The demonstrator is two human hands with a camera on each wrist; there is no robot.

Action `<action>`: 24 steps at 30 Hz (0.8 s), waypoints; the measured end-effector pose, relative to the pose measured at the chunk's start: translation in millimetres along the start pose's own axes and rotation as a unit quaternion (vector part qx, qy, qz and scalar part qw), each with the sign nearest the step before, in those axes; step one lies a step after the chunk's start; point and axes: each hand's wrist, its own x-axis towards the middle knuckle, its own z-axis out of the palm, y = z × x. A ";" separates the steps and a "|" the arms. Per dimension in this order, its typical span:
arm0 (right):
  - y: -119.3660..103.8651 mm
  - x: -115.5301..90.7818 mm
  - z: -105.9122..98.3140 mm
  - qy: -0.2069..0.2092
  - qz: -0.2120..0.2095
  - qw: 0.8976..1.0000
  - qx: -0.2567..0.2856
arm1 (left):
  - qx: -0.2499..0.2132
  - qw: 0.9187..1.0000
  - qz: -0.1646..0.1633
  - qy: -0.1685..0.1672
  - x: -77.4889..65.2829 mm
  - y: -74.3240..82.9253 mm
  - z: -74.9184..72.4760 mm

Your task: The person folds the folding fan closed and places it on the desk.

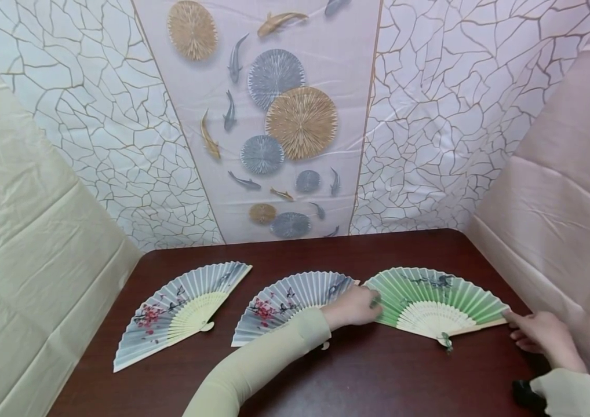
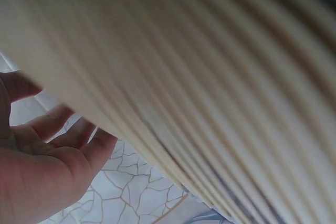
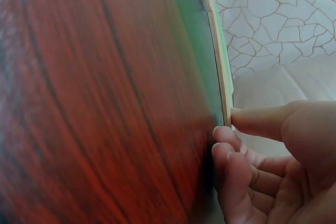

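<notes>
A green folding fan (image 1: 430,289) lies spread on the right of the table, pale ribs toward the person, with a small green tassel (image 1: 448,344) at its pivot. My left hand (image 1: 356,304) grips its left end, the forearm crossing over a grey-blue fan (image 1: 274,307) with red blossoms. In the left wrist view, blurred fan ribs (image 2: 173,87) hide the tips of the curled fingers. At the green fan's right end, my right hand (image 1: 542,333) pinches the outer guard stick (image 3: 219,51) between thumb and fingertips.
A second grey-blue blossom fan (image 1: 180,313) is spread open at the left of the dark red table (image 1: 378,376). Patterned cloth (image 1: 284,174) hangs behind the table, and beige cloth walls (image 1: 566,220) close in both sides. A black strap (image 1: 527,395) sits at the right wrist.
</notes>
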 end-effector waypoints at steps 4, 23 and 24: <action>-0.2 0.5 0.0 0.003 0.011 1.000 0.029 | 0.019 1.000 0.013 0.000 -1.7 0.6 1.3; 0.8 -2.3 -1.4 -0.026 0.006 0.981 0.190 | 0.056 0.998 0.018 -0.012 -2.1 0.3 0.1; 1.3 -2.9 -1.2 -0.028 0.004 0.980 0.197 | 0.056 0.998 0.018 -0.013 -2.5 0.6 0.0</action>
